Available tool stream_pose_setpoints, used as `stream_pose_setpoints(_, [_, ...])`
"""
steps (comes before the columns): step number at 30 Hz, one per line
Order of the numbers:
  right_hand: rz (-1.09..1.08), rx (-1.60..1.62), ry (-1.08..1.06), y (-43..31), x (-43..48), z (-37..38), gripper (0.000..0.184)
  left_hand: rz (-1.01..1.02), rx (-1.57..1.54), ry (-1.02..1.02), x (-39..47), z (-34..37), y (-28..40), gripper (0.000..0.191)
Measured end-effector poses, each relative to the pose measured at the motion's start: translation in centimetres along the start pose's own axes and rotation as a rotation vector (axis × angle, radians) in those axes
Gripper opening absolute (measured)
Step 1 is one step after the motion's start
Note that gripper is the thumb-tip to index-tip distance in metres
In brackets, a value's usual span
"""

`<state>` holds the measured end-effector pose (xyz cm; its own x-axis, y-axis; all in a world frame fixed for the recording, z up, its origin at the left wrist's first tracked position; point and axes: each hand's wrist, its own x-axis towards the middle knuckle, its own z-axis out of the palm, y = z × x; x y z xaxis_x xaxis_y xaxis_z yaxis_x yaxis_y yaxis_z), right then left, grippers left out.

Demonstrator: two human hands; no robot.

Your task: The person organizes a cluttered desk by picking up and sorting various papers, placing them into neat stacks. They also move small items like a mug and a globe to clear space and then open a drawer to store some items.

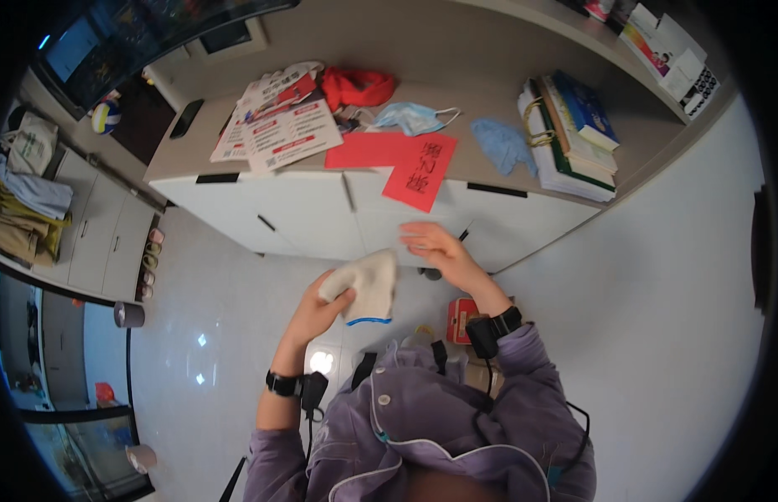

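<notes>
My left hand (316, 307) grips a folded off-white knit work glove (367, 285) with a blue-edged cuff, the thumb pressed on its near face. The glove is held in the air in front of my body, before the white cabinet front (301, 210). Just right of it, my right hand (434, 248) is raised with fingers apart and slightly blurred; nothing is in it. Beyond that hand, red paper (420, 169) with black handwriting hangs over the edge of the cabinet top. A pale blue disposable mask (411, 118) lies behind the paper.
On the cabinet top are printed leaflets (288, 128), a red cloth (358, 88), a crumpled blue glove (505, 145), a stack of books (571, 135) and a black phone (187, 118). A red box (459, 320) stands on the floor. Folded clothes (31, 213) lie on the left cabinet.
</notes>
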<state>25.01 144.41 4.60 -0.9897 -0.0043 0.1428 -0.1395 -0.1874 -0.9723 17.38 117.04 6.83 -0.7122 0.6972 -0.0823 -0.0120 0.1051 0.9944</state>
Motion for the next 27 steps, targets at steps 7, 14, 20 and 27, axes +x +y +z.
stream_pose_setpoints(7, [0.049, 0.710, 1.141, 5.3, -1.5, -16.2, 0.028, -0.131, 0.011, 0.274, -1.6, -1.3, -3.8, 0.023])
stream_pose_setpoints(14, [-0.084, 0.709, 1.133, 7.3, 1.7, -19.5, 0.018, -0.143, 0.029, 0.363, -2.6, -0.5, -4.9, 0.025])
stream_pose_setpoints(20, [-0.080, 0.522, 1.237, 7.0, 0.6, -16.8, 0.016, -0.116, 0.085, 0.282, -3.9, -0.9, -3.1, 0.028])
stream_pose_setpoints(27, [0.039, 0.283, 1.288, 6.4, -8.6, -8.9, 0.020, -0.063, 0.107, 0.140, -0.4, -0.5, -0.9, 0.032])
